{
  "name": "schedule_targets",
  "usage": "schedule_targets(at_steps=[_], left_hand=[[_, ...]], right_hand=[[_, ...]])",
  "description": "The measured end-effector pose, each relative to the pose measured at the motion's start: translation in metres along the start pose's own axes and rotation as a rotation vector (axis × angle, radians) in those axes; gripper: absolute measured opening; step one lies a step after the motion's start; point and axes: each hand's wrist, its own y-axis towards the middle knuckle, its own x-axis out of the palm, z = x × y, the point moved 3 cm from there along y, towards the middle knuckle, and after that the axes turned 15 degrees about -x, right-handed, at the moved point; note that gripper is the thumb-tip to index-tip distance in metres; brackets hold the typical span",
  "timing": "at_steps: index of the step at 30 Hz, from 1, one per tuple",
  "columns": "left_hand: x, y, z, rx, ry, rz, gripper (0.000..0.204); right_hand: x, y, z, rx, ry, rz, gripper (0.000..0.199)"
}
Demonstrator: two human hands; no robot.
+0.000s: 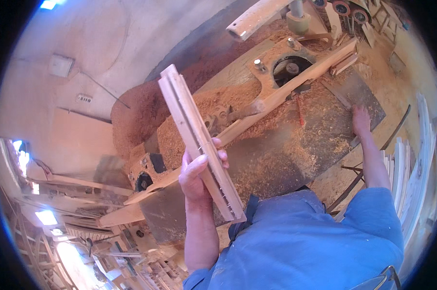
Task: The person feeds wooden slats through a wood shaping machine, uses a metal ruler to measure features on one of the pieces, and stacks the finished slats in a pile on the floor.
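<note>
My left hand (pixel 195 176) is closed around a wooden strip (pixel 189 128) with grooves along its length, holding it tilted above the worktable. The thumb lies across the strip's face, and fingertips show at its far side. Over at the right, my right hand (pixel 361 121) is down at the worktable (pixel 271 164), its fingers closed at the near end of a thin, flat wooden strip (pixel 337 94). That strip lies on the dark tabletop among shavings. The exact grip of the right fingers is small and partly hidden.
A long wooden fence (pixel 281 99) runs across the table, beside a round opening with a machine spindle (pixel 292 68). Sawdust (pixel 141 113) is heaped against the wall. A red slender tool (pixel 300 111) lies on the table. Long boards (pixel 419 179) stand at the right.
</note>
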Motion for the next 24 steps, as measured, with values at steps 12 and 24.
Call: schedule_targets(at_steps=[12, 24], left_hand=[[0.043, 0.054, -0.017, -0.131, 0.241, 0.048, 0.043], [0.056, 0.044, -0.024, -0.248, 0.449, 0.123, 0.039]], right_hand=[[0.017, -0.102, 0.027, 0.613, 1.119, 0.235, 0.037], [-0.258, -0.011, -0.219, -0.42, 1.466, 0.282, 0.044]])
